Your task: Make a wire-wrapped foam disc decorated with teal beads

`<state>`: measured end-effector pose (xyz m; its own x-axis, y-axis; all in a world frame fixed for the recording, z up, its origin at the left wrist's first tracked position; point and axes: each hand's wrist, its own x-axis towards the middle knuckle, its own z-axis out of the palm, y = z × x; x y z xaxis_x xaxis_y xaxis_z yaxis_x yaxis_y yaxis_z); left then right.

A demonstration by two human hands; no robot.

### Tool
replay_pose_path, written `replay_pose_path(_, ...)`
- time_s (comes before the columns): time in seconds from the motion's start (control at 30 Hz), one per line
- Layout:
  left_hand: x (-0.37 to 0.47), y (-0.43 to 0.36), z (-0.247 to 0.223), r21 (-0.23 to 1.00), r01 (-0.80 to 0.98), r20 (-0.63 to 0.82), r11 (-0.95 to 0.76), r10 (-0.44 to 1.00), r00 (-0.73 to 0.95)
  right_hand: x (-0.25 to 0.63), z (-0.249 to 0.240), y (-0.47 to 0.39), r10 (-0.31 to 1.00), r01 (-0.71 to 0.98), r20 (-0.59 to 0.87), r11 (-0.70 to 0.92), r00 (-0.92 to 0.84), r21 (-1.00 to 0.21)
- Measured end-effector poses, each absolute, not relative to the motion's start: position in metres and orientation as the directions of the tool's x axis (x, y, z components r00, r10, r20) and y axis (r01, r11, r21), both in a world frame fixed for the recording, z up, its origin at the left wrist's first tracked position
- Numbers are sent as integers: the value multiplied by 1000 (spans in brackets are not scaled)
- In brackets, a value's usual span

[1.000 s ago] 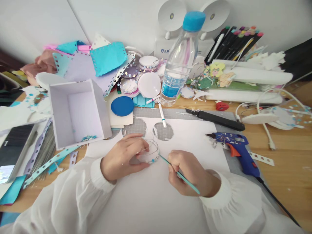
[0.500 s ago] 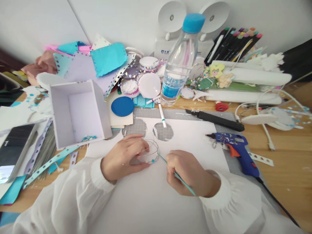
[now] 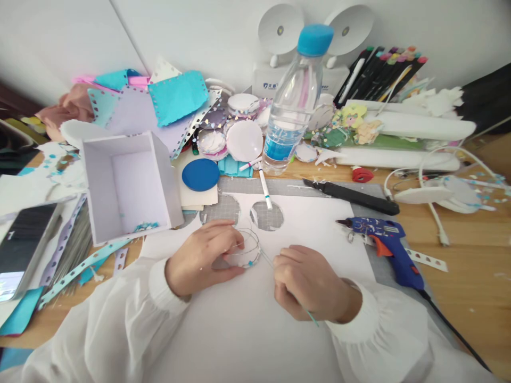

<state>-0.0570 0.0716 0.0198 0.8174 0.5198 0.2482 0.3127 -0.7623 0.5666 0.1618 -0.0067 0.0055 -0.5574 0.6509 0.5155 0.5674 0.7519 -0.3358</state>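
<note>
In the middle of the head view my left hand (image 3: 205, 254) has its fingers curled round the left side of a thin wire ring (image 3: 258, 250). Loops of fine wire make up the ring, and a small blue piece (image 3: 250, 263) sits on its lower edge. To the right, my right hand (image 3: 309, 284) is closed round a thin teal stick (image 3: 313, 318). The stick's pale tip points up and left, close to the ring's right side; whether it touches cannot be made out. Below both hands lies a white sheet (image 3: 263, 335) with round holes cut in it.
On the left stands an open white box (image 3: 136, 181) with blue bits inside. A blue disc (image 3: 200, 174), a water bottle (image 3: 289, 111) and a white pen (image 3: 265, 189) lie beyond the hands. A black cutter (image 3: 355, 197) and a blue glue gun (image 3: 385, 239) are at right.
My right hand has rolled slightly, its knuckles turning over, and less of the teal stick shows. My left hand and the ring stay in place.
</note>
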Motion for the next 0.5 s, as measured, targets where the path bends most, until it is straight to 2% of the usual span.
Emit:
replay_pose_path(0.3,-57,72,20,563,313,241,-765,514,823,162,6,-6,653,556,493,754,-575,-349)
replay_pose_path(0.5,-57,72,19,572,306,255,-761,520,815,161,6,-8,687,579,412,726,-598,-371)
